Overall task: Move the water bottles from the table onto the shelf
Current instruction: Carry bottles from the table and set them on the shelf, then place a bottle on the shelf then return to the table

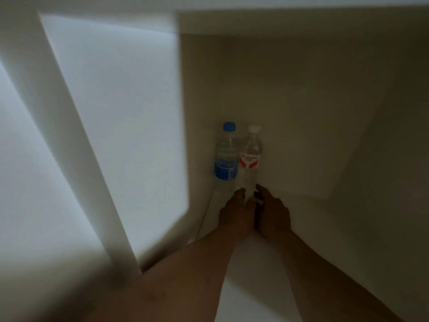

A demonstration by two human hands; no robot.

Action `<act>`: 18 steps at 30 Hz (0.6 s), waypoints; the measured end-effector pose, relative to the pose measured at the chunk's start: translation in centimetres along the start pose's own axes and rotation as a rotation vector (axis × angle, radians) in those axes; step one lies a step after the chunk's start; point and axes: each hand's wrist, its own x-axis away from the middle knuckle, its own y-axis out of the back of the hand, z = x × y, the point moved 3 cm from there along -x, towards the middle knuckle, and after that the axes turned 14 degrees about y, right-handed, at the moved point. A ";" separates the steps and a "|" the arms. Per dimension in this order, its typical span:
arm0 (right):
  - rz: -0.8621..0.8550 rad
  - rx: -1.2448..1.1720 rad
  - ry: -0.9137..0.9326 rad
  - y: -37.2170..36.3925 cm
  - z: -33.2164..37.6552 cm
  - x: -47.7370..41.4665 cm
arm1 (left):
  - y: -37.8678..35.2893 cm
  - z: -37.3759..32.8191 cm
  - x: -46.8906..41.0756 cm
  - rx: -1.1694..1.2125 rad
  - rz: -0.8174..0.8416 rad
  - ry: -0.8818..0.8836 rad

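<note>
Two clear water bottles lie side by side on the white shelf board [325, 228], caps pointing away from me, in the dim left back corner. The blue-capped bottle [224, 159] with a blue label rests against the left wall panel. Right of it, touching, is the white-capped bottle [250, 156] with a red and white label. My left hand [234, 214] and my right hand [272, 212] both reach in and clasp the base of the white-capped bottle, the fingers curled around its bottom end from either side.
A white upright panel [76, 135] of the shelf runs diagonally on the left, with bright lit surfaces on either side. Another shelf board [301, 22] closes the compartment overhead. The compartment's back wall [301, 101] is bare, and the shelf board extends to the right.
</note>
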 end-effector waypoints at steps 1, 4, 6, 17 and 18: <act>-0.021 -0.054 -0.016 0.2 0.0 0.2 | 0.1 0.1 0.0 0.024 0.024 0.000; -0.038 -0.138 -0.083 1.2 -0.1 2.2 | 0.1 0.4 1.1 -0.043 0.100 0.021; -0.012 -0.165 -0.129 2.9 0.5 4.7 | 0.0 0.0 3.1 -0.201 0.130 0.025; -0.122 -0.152 -0.325 15.4 5.3 37.5 | -4.1 1.4 32.0 -0.106 0.413 -0.395; -0.106 -0.087 -0.381 16.7 4.1 41.7 | -5.4 2.4 34.1 -0.126 0.494 -0.398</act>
